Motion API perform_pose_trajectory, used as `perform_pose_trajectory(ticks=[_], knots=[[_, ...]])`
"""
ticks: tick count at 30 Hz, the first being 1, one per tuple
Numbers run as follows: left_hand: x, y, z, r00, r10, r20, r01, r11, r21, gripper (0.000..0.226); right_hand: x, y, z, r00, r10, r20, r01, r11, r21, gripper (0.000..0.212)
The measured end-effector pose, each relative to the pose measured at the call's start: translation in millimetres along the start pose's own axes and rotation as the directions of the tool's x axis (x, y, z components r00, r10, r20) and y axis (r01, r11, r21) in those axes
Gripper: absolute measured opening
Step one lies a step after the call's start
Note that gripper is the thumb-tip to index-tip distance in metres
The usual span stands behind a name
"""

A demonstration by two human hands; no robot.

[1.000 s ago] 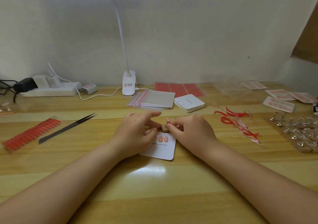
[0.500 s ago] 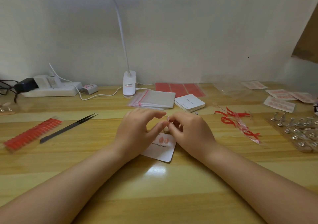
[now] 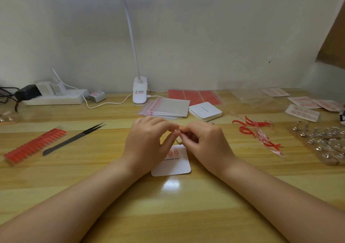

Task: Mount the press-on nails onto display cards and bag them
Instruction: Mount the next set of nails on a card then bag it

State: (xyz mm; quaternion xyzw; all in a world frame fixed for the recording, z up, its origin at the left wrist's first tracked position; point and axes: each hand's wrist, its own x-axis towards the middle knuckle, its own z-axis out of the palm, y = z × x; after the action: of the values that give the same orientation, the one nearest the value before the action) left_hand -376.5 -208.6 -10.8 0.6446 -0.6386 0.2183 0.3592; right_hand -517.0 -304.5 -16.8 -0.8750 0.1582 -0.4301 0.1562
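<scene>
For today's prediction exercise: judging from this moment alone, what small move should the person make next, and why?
Probably lower the small item pinched between the left hand and right hand onto the display card. Two nails are visible on it, with bare card beside them.

We see a wooden worktop [image 3: 112, 196]. A white card [image 3: 175, 165] lies at its middle. To the left lie a strip of red nails [image 3: 33, 146] and black tweezers [image 3: 74, 139]. At the back sit a power strip [image 3: 54, 98], a lamp clip [image 3: 140, 92], clear bags [image 3: 168, 107], a white box [image 3: 205, 111] and red sheets [image 3: 194, 97]. To the right lie red scraps [image 3: 259, 134], metal studs [image 3: 324, 141] and filled cards [image 3: 302, 112].
</scene>
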Motion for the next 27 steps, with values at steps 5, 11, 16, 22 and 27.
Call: perform_pose_trajectory(ticks=[5,11,16,22,27], knots=[[0.4,0.1,-0.3,1.0,-0.009,0.014,0.009,1.0,0.015,0.014,0.6,0.4,0.3,1.0,0.001,0.005,-0.001,1.0,0.002,0.008],[0.5,2.3,-2.4,0.999,-0.041,0.027,0.042,0.999,-0.028,0.015,0.4,0.3,0.1,1.0,0.001,0.0,-0.001,1.0,0.017,0.01],[0.8,1.2,-3.8,0.996,-0.076,0.036,0.08,0.99,-0.116,0.021,0.7,0.8,-1.2,1.0,-0.002,0.018,0.001,1.0,0.026,0.01],[0.9,0.4,-4.6,0.998,-0.06,0.011,0.061,0.988,-0.143,0.024,0.8,0.1,-2.1,1.0,-0.006,0.014,0.005,0.998,0.056,0.008],[0.8,0.7,-4.2,0.999,-0.046,-0.02,0.042,0.984,-0.172,0.023,0.6,-0.3,-2.3,0.999,0.028,0.023,-0.031,0.993,0.115,0.006]])
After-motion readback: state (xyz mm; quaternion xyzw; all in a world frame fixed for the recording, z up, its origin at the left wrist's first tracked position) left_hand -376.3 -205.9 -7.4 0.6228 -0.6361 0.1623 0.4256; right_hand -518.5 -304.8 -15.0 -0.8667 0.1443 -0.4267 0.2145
